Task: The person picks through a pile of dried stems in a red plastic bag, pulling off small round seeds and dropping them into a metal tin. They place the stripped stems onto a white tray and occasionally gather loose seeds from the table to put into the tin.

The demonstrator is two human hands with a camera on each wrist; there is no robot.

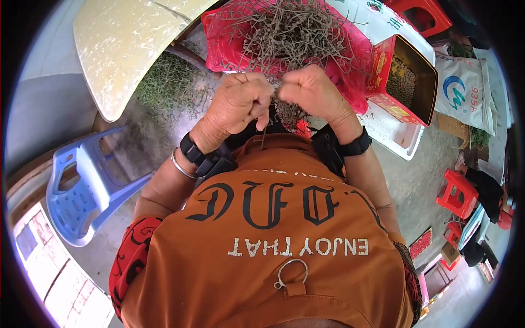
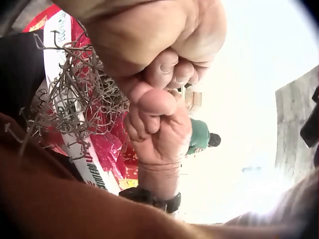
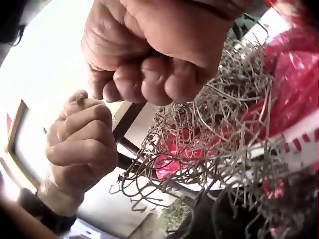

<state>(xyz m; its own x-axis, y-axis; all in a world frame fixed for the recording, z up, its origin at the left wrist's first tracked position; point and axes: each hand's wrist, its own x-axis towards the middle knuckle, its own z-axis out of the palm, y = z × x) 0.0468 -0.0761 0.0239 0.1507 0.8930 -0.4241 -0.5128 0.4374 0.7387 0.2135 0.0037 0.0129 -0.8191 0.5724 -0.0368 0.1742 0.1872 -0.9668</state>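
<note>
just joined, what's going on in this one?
A person works a clump of dried stems close to the body: left hand and right hand both grip it, fists nearly touching. Beyond them lies a red bag heaped with more stems; an open red tin stands to its right.

The tangle of thin grey-brown dried stems [image 1: 290, 33] you work on looks matt, rough and wiry. It lies on a crinkled red plastic sheet [image 1: 353, 68] with a glossy shine. Your orange cloth garment [image 1: 273, 257] is matt woven fabric carrying a bright metal ring [image 1: 291, 271]. The light-blue plastic chair [image 1: 82, 191] is smooth, and the square red tin [image 1: 404, 82] is printed metal.
</note>
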